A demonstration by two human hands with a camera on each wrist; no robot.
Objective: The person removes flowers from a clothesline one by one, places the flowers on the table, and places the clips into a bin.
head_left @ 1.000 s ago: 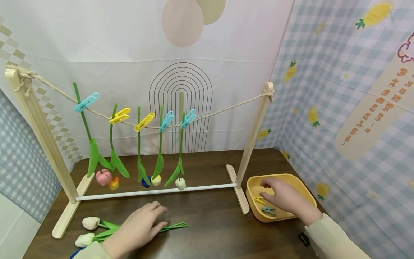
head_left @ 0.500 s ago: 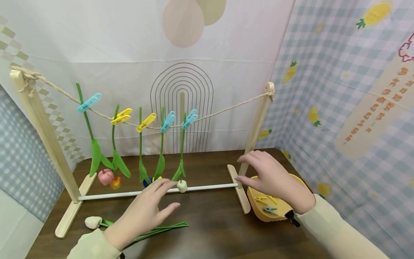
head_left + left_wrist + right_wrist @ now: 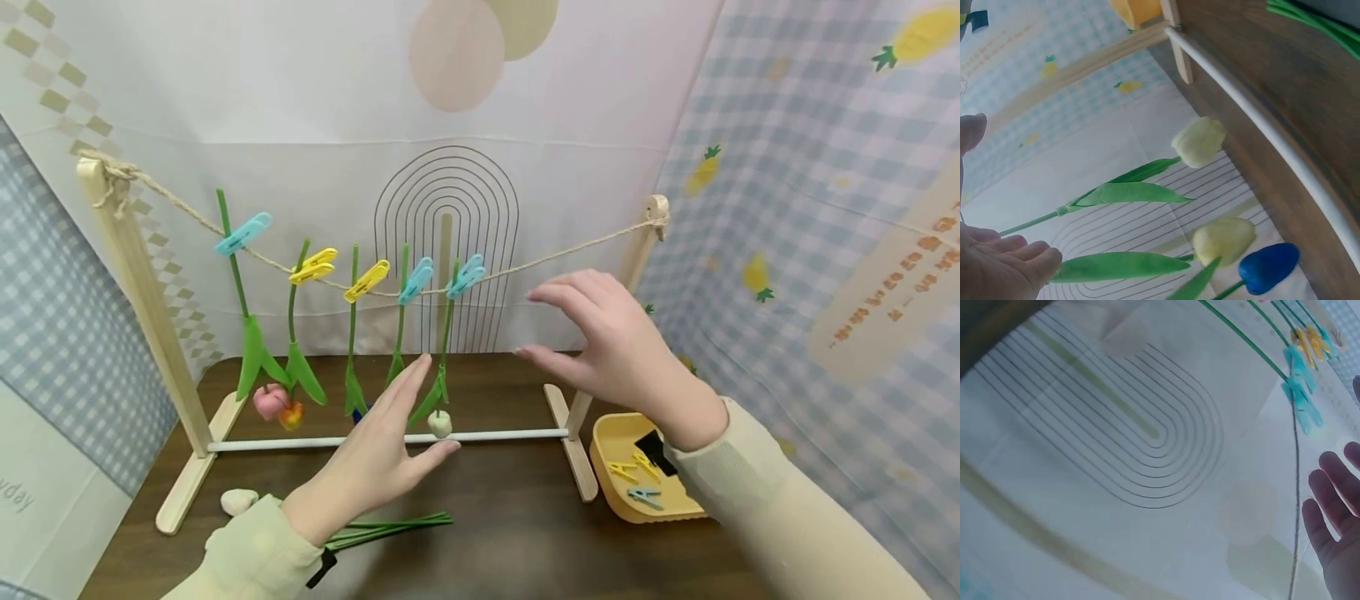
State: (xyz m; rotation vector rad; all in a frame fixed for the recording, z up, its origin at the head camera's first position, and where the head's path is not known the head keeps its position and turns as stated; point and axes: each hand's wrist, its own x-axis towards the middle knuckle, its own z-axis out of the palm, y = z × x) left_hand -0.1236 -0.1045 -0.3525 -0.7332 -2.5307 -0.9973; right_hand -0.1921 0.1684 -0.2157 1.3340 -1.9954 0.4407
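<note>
My left hand [image 3: 375, 454] is raised before the rack's lower bar, fingers extended and thumb apart, holding nothing. It overlaps the hanging tulips in the head view. Close behind its fingers hangs a white tulip [image 3: 440, 424], head down, its stem held to the rope by a blue clothespin [image 3: 467, 277]. A pale yellow tulip [image 3: 1225, 240] and a blue tulip [image 3: 1269, 267] show in the left wrist view. My right hand [image 3: 618, 354] hovers in front of the rope's right part [image 3: 555, 254], thumb and fingers spread apart with nothing between them.
Pink [image 3: 271, 401] and orange [image 3: 292, 415] tulips hang further left. Wooden posts [image 3: 153, 308] hold the rope, with a white bar [image 3: 502, 435] below. A yellow basket [image 3: 611, 500] with several clothespins stands right. Green stems [image 3: 397, 529] and a white tulip head [image 3: 238, 501] lie on the table.
My right hand has left the basket and moved up and left to the rope. My left hand has risen from the stems on the table towards the hanging tulips. The head view has shifted.
</note>
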